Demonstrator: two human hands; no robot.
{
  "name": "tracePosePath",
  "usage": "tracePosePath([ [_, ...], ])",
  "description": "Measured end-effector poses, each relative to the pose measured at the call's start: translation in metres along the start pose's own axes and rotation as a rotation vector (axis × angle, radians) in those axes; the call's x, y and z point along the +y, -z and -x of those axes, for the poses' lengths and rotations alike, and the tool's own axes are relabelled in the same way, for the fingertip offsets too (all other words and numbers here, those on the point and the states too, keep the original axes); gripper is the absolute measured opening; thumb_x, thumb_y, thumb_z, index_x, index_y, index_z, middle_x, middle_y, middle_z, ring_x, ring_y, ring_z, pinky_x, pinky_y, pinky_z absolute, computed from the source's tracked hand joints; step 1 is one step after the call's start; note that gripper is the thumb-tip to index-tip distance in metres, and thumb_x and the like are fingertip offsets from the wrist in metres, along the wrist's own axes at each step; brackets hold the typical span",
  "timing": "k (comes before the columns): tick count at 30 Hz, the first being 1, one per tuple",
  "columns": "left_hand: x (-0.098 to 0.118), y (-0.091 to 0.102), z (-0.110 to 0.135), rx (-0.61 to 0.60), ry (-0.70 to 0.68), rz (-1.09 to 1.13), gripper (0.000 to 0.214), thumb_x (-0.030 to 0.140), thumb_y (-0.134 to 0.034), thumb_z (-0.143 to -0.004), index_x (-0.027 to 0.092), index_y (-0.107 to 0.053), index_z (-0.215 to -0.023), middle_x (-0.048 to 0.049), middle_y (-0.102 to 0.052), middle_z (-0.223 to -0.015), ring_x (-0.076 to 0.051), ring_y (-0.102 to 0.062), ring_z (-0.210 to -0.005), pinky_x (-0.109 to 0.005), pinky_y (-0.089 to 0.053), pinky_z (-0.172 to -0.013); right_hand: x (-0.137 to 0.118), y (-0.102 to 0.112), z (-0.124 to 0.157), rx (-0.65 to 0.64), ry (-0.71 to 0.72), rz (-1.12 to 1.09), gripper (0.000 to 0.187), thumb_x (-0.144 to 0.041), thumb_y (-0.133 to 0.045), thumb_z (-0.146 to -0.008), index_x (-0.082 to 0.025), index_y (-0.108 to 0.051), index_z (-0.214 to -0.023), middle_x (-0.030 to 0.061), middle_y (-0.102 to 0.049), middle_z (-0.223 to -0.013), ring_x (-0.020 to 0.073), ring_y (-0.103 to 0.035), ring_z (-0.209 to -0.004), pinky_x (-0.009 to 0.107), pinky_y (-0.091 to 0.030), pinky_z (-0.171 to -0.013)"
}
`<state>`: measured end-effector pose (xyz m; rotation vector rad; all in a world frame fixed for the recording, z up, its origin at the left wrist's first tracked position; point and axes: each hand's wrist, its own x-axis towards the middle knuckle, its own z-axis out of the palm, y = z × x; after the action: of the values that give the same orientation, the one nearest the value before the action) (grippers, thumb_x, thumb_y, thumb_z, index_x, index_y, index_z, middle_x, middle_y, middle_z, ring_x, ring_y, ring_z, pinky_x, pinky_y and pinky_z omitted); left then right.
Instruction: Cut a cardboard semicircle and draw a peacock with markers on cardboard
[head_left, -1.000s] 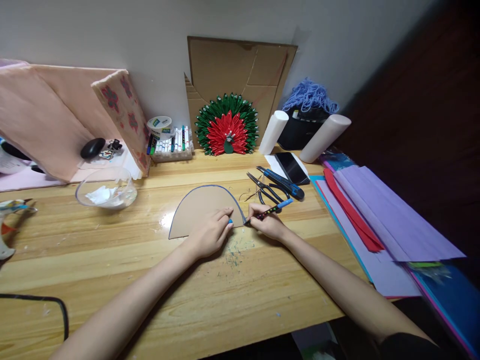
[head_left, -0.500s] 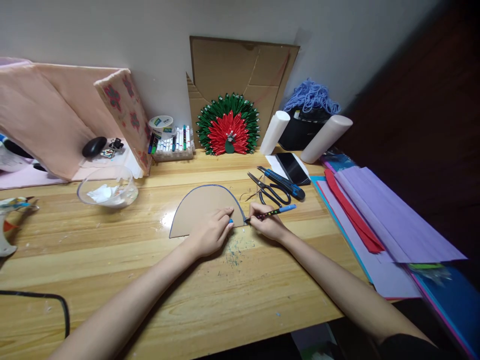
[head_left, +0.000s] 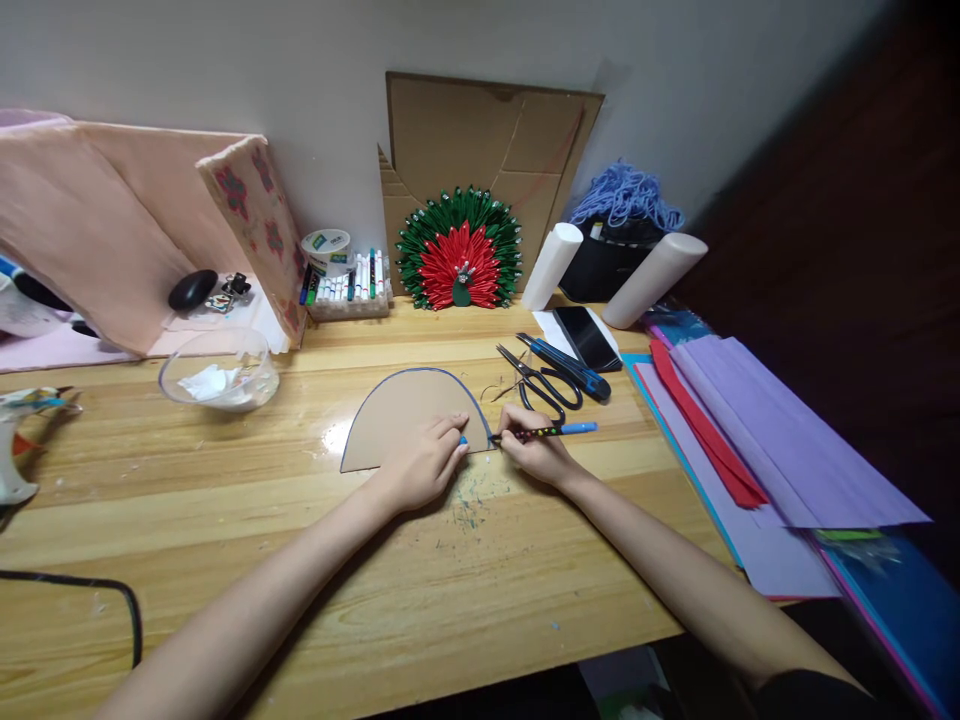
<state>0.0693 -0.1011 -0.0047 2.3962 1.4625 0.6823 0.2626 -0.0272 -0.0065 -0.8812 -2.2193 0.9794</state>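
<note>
A cardboard half-circle [head_left: 409,410] lies flat on the table, its curved edge coloured blue. My left hand [head_left: 424,462] rests on its right part and presses it down. A small blue marker cap [head_left: 463,440] is pinched between thumb and forefinger of that hand. My right hand [head_left: 534,445] is closed around a marker [head_left: 551,432] with a dark dotted barrel and a blue end. The marker's tip touches the cardboard's right corner, where curve and straight edge meet. Just beyond this hand lie black-handled scissors [head_left: 541,383] and a blue-black utility knife [head_left: 566,367].
Behind stand a red and green peacock craft [head_left: 459,255], a cardboard sheet [head_left: 457,130] and a box of markers [head_left: 349,295]. A clear bowl [head_left: 259,375] and glue gun [head_left: 15,450] are left. Right are a phone [head_left: 585,337], white rolls [head_left: 553,265] and purple sheets [head_left: 795,430].
The marker's rear end has tilted lower and slightly outward, while its tip stays at the cardboard's right corner. My left hand keeps its place. The whole view has shifted slightly.
</note>
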Motion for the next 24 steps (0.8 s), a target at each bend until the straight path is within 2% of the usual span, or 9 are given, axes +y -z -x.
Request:
tracePosePath([
  [5,0.005,0.002,-0.001,-0.02,0.013,0.044,0.027,0.027,-0.033,-0.091,0.015,-0.057,-0.094,-0.0126,-0.054,-0.124,-0.021,-0.048,-0.115,-0.038,-0.038,-0.099,0.003,-0.002,0.002,-0.085,0.039,-0.114,0.013,-0.011,-0.047,-0.07,-0.019,-0.044,-0.061,-0.0035,-0.044,-0.056,0.0102,-0.039,-0.051,0.023,-0.029,-0.049],
  [8,-0.002,0.025,-0.006,-0.002,0.133,0.126,0.03,0.028,-0.029,-0.091,0.017,-0.057,-0.092,-0.0096,-0.06,-0.115,-0.019,-0.054,-0.105,-0.035,-0.043,-0.091,0.003,-0.003,0.002,0.036,-0.03,-0.288,0.008,-0.021,-0.046,-0.079,-0.019,-0.049,-0.072,-0.0023,-0.047,-0.062,0.0111,-0.043,-0.054,0.024,-0.034,-0.051],
  [10,-0.018,0.051,-0.006,0.145,0.328,0.135,0.032,0.031,-0.028,-0.091,0.018,-0.057,-0.091,-0.0074,-0.064,-0.1,-0.018,-0.057,-0.094,-0.034,-0.046,-0.083,-0.002,-0.004,0.0,0.086,-0.072,-0.348,0.007,-0.025,-0.047,-0.082,-0.02,-0.051,-0.081,-0.0011,-0.05,-0.067,0.0117,-0.046,-0.058,0.025,-0.037,-0.054],
  [12,-0.041,0.08,-0.002,0.301,0.495,0.082,0.034,0.031,-0.028,-0.09,0.016,-0.058,-0.086,-0.0069,-0.063,-0.089,-0.019,-0.057,-0.087,-0.034,-0.045,-0.081,-0.013,-0.009,-0.003,0.043,-0.093,-0.372,0.01,-0.027,-0.049,-0.082,-0.02,-0.053,-0.088,0.001,-0.053,-0.076,0.0123,-0.049,-0.066,0.025,-0.039,-0.059],
  [14,-0.066,0.103,0.004,0.326,0.618,0.031,0.035,0.033,-0.028,-0.089,0.016,-0.059,-0.086,-0.0064,-0.063,-0.085,-0.02,-0.057,-0.085,-0.034,-0.044,-0.08,-0.028,-0.02,-0.01,-0.085,-0.116,-0.395,0.013,-0.027,-0.049,-0.083,-0.019,-0.054,-0.093,0.0028,-0.056,-0.084,0.0131,-0.052,-0.073,0.026,-0.041,-0.064],
  [16,-0.087,0.112,0.011,0.273,0.656,0.008,0.031,0.032,-0.031,-0.088,0.016,-0.058,-0.087,-0.0062,-0.062,-0.089,-0.021,-0.056,-0.089,-0.034,-0.042,-0.083,-0.046,-0.038,-0.018,-0.231,-0.142,-0.415,0.015,-0.027,-0.049,-0.083,-0.018,-0.054,-0.094,0.0038,-0.057,-0.087,0.0137,-0.053,-0.076,0.026,-0.042,-0.066],
  [18,-0.101,0.109,0.016,0.245,0.631,0.004,0.027,0.03,-0.032,-0.087,0.017,-0.055,-0.088,-0.0066,-0.062,-0.096,-0.02,-0.055,-0.094,-0.033,-0.041,-0.085,-0.061,-0.059,-0.029,-0.306,-0.145,-0.419,0.015,-0.026,-0.05,-0.082,-0.018,-0.054,-0.094,0.004,-0.058,-0.087,0.0135,-0.053,-0.075,0.026,-0.042,-0.066],
  [21,-0.111,0.09,0.018,0.168,0.585,-0.004,0.024,0.032,-0.035,-0.087,0.016,-0.054,-0.086,-0.0067,-0.062,-0.089,-0.019,-0.056,-0.082,-0.031,-0.043,-0.075,-0.076,-0.09,-0.047,-0.315,-0.097,-0.418,0.014,-0.023,-0.053,-0.078,-0.017,-0.054,-0.09,0.0036,-0.059,-0.084,0.0131,-0.052,-0.073,0.025,-0.041,-0.063],
  [24,-0.116,0.073,0.02,0.104,0.497,0.022,0.024,0.039,-0.048,-0.081,0.016,-0.056,-0.084,-0.006,-0.063,-0.085,-0.018,-0.056,-0.075,-0.029,-0.043,-0.067,-0.078,-0.109,-0.061,-0.278,-0.095,-0.379,0.009,-0.022,-0.053,-0.076,-0.017,-0.054,-0.083,0.0014,-0.058,-0.076,0.0118,-0.05,-0.066,0.023,-0.038,-0.059],
])
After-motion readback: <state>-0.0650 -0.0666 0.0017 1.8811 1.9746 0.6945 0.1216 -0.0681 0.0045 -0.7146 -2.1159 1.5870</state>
